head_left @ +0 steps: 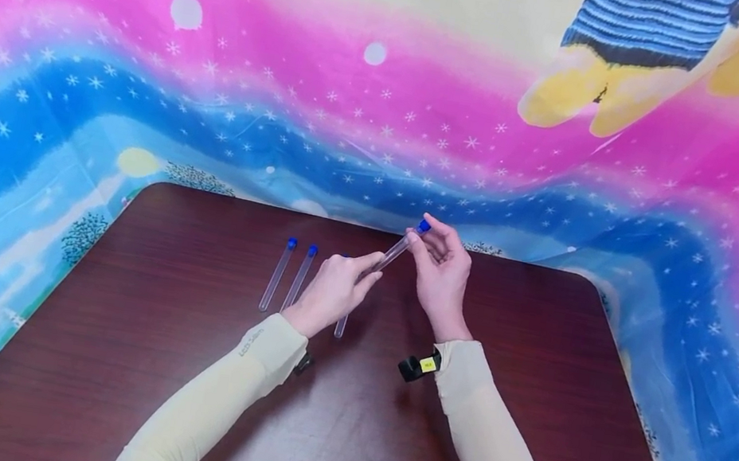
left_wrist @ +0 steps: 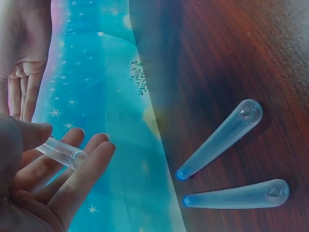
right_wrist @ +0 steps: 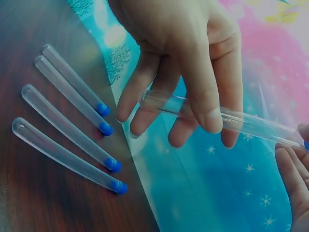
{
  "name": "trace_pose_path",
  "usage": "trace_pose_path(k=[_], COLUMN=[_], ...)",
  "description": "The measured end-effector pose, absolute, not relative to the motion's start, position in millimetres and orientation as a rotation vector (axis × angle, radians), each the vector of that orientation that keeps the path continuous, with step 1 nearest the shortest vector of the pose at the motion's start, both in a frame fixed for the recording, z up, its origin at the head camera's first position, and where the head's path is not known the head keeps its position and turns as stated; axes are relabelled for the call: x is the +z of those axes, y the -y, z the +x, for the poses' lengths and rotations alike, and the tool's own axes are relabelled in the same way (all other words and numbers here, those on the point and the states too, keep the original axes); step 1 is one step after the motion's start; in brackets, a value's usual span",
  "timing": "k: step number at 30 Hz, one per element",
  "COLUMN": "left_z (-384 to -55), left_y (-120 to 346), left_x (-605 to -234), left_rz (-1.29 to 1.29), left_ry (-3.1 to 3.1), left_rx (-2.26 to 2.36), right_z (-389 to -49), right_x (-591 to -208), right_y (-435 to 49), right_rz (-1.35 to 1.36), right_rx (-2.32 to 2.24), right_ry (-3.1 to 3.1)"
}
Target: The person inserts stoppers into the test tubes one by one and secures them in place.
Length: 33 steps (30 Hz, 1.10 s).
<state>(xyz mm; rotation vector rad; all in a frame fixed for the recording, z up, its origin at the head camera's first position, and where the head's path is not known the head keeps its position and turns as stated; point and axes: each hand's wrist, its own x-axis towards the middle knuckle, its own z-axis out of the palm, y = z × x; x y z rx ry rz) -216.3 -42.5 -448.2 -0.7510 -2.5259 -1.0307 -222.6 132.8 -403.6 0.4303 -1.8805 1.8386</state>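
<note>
A clear test tube (head_left: 395, 253) with a blue cap (head_left: 424, 225) is held slanted above the table. My left hand (head_left: 331, 287) pinches its body between thumb and fingers; in the left wrist view the tube's rounded end (left_wrist: 77, 158) sticks out past the thumb. At the capped end, my right hand (head_left: 443, 278) pinches the tube with thumb and fingertips, and the right wrist view catches only a sliver of the cap. Several more capped test tubes (right_wrist: 65, 142) lie side by side on the table, partly hidden by my left hand in the head view.
The dark wood-grain table (head_left: 175, 361) has rounded far corners. Behind and beside it hangs a printed cloth (head_left: 373, 118) in pink and blue. A black wrist device (head_left: 419, 366) with a yellow label is at my right cuff.
</note>
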Motion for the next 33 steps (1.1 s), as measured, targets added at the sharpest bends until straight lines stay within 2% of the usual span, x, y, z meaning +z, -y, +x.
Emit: trace_pose_path(k=[33], left_z=[-221.3], left_y=[49.2], left_x=[-442.8], left_rz=[-0.707], left_ry=[2.51], left_rx=[-1.034], right_z=[-220.9], right_x=[-398.1], right_y=[-130.8], right_rz=[0.411], right_rx=[1.75], right_ry=[1.953])
